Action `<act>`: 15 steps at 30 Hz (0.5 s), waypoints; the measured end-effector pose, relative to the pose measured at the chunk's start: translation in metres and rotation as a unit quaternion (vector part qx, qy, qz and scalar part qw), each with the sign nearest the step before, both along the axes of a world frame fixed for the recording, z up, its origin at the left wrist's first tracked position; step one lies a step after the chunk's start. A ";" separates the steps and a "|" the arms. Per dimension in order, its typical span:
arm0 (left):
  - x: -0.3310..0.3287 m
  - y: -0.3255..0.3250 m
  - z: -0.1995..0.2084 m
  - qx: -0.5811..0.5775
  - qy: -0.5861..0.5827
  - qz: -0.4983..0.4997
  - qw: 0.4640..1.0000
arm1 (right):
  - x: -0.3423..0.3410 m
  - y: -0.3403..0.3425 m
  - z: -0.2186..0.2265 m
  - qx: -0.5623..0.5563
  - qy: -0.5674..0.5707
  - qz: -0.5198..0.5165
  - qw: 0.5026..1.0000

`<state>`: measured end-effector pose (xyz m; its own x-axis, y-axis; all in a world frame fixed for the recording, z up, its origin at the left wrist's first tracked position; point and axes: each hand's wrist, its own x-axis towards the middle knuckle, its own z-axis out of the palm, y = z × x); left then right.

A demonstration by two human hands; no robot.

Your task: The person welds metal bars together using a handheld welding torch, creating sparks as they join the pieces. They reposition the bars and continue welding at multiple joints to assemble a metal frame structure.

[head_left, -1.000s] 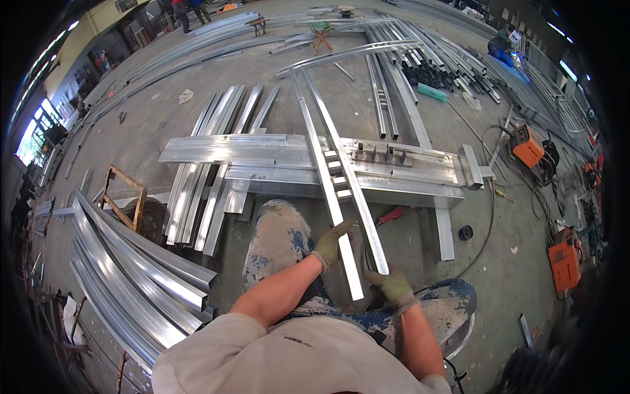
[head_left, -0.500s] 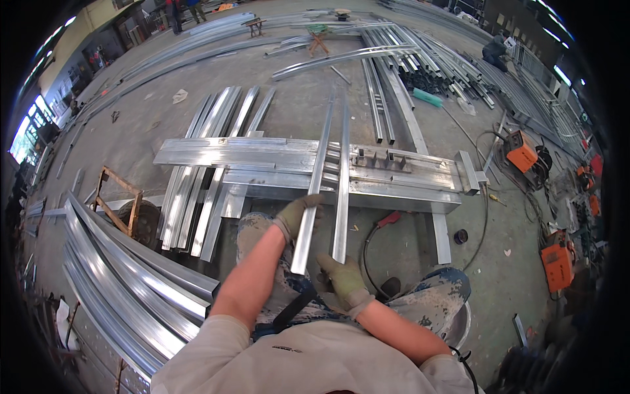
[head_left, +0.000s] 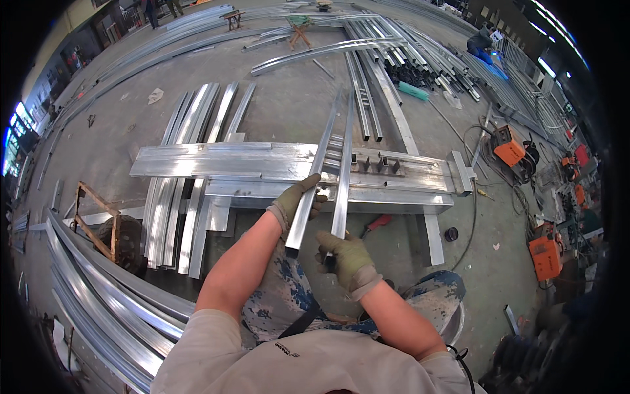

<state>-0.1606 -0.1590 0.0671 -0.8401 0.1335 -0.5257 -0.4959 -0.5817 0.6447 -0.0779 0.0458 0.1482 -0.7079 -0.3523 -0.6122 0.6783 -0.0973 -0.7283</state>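
Two long, shiny square metal tubes [head_left: 346, 177] run side by side away from me, with short crosspieces [head_left: 333, 154] showing between them. They lie across a bench of flat metal beams [head_left: 275, 157]. My left hand [head_left: 295, 202], in an olive-green glove, is closed around the left tube [head_left: 303, 220] a little beyond its near end. My right hand [head_left: 350, 257], gloved alike, has its fingers curled at the near end of the right tube; some fingertips are hidden. Short dark metal pieces [head_left: 382, 164] stand on the bench right of the tubes.
Metal profiles [head_left: 105, 289] are stacked at my near left, beside a rusty frame [head_left: 98, 223]. A red-handled tool [head_left: 378, 223] lies below the bench. Orange machines [head_left: 508, 146] with cables stand at the right. Far right, a person [head_left: 481, 43] crouches by more metal bars.
The view has shifted slightly. My right hand has come up against the right tube's near end, and both tubes' near ends sit farther from me. My left hand keeps its hold.
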 end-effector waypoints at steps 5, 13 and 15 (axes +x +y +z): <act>0.016 0.020 0.030 0.023 0.026 0.032 0.999 | -0.059 0.009 -0.014 0.008 0.060 0.010 0.998; -0.025 0.042 0.040 0.082 0.013 0.101 0.991 | -0.107 0.006 0.009 0.058 0.138 -0.067 0.986; -0.034 0.054 0.043 0.084 0.019 0.107 0.991 | -0.118 0.010 0.016 0.099 0.152 -0.066 0.981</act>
<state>-0.1948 -0.1054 0.1102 -0.8770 0.0333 -0.4793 -0.3274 -0.7716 0.5454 -0.1958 0.0555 0.1645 -0.8999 -0.1398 -0.4132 0.4180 -0.0058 -0.9084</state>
